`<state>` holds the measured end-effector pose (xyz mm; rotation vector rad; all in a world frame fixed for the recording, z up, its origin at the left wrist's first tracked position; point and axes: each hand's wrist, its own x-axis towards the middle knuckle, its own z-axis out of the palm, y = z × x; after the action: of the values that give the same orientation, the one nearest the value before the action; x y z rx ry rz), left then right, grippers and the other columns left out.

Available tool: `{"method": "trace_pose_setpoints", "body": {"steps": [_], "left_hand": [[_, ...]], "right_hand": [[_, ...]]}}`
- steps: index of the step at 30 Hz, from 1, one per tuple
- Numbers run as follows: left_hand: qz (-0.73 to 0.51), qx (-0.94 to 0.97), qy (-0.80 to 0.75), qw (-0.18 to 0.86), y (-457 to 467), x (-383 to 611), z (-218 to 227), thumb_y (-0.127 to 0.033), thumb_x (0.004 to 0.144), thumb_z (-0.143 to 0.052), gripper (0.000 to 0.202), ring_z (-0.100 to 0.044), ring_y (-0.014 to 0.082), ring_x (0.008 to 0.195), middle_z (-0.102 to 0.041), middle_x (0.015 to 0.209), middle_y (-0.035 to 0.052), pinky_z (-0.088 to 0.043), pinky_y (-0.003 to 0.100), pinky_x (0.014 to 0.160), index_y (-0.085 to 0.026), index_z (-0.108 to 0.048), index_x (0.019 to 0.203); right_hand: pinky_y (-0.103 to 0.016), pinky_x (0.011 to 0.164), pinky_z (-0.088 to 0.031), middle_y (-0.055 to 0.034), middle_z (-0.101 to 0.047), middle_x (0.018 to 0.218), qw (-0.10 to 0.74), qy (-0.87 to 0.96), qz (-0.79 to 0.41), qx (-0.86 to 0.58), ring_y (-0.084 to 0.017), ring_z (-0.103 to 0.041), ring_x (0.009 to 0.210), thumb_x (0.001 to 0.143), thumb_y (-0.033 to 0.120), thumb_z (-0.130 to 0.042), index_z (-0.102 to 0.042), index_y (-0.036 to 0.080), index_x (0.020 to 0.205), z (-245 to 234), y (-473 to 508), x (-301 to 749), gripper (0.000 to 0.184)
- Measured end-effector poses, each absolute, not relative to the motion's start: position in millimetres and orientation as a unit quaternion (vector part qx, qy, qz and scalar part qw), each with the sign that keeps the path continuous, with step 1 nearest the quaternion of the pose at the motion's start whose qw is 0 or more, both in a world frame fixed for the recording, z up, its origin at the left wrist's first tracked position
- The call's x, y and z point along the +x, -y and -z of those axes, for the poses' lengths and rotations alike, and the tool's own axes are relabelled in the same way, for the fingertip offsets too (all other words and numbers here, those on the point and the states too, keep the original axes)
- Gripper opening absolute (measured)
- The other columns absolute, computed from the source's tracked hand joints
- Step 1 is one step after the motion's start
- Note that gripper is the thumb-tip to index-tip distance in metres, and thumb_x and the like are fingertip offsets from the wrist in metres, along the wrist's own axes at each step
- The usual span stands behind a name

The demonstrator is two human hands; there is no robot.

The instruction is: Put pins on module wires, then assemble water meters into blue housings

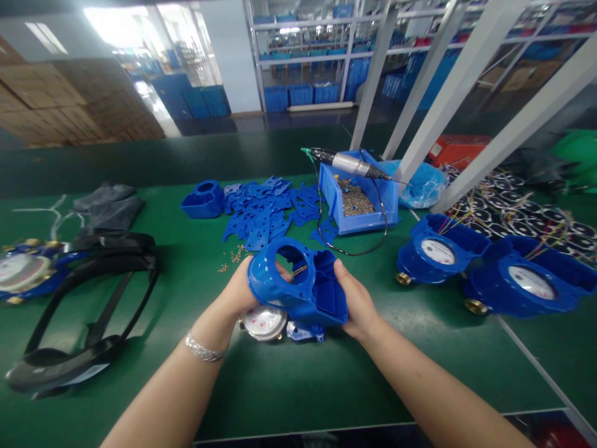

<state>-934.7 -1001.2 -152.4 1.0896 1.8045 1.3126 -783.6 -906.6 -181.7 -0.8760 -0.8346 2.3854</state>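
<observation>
A blue plastic meter housing (303, 287) with a round opening is held up over the green table (289, 379), tilted toward me. My left hand (240, 292) grips its left side, with a finger showing through the round hole. My right hand (357, 302) grips its right side. Under the housing lies a water meter body with a white dial (263, 322) and brass fittings. A silver bracelet (203, 350) is on my left wrist.
A blue bin of small screws (359, 202) has an electric screwdriver (349, 165) lying across it. Flat blue plastic plates (265, 211) are piled behind, with loose screws (233, 256). Two assembled blue meters (436, 252) (529, 283) sit right. Black straps (88, 298) lie left.
</observation>
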Motion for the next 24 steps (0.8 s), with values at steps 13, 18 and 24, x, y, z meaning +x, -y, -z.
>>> {"method": "trace_pose_setpoints", "body": {"steps": [13, 18, 24], "left_hand": [[-0.508, 0.353, -0.674, 0.404, 1000.0, -934.8, 153.7, -0.031, 0.056, -0.070, 0.016, -0.053, 0.0137, 0.050, -0.060, 0.054, 0.0028, -0.045, 0.026, 0.048, -0.017, -0.062, 0.054], [-0.520, 0.326, -0.659, 0.434, 999.9, -940.3, 163.9, -0.032, 0.060, -0.068, 0.017, -0.056, 0.0145, 0.054, -0.063, 0.062, 0.0056, -0.047, 0.027, 0.051, -0.016, -0.066, 0.065], [-0.588, 0.222, -0.596, 0.500, 1005.5, -948.8, 165.9, -0.025, 0.056, -0.071, 0.025, -0.058, 0.0150, 0.053, -0.065, 0.062, 0.0056, -0.047, 0.026, 0.050, -0.011, -0.065, 0.076]], "right_hand": [[-0.037, 0.082, -0.045, -0.0048, -0.065, 0.091, 0.222, 0.303, -0.865, -0.332, -0.020, -0.060, 0.088, 0.070, 0.047, -0.059, -0.055, 0.019, 0.100, 180.5, 910.0, -784.6, 0.041], [-0.037, 0.082, -0.045, -0.0044, -0.063, 0.098, 0.231, 0.319, -0.863, -0.316, -0.020, -0.058, 0.092, 0.070, 0.046, -0.060, -0.053, 0.020, 0.103, 180.3, 912.1, -786.5, 0.043], [-0.036, 0.081, -0.045, -0.0022, -0.064, 0.092, 0.238, 0.334, -0.857, -0.312, -0.018, -0.059, 0.086, 0.069, 0.045, -0.061, -0.053, 0.021, 0.098, 180.9, 911.2, -788.8, 0.039]]}}
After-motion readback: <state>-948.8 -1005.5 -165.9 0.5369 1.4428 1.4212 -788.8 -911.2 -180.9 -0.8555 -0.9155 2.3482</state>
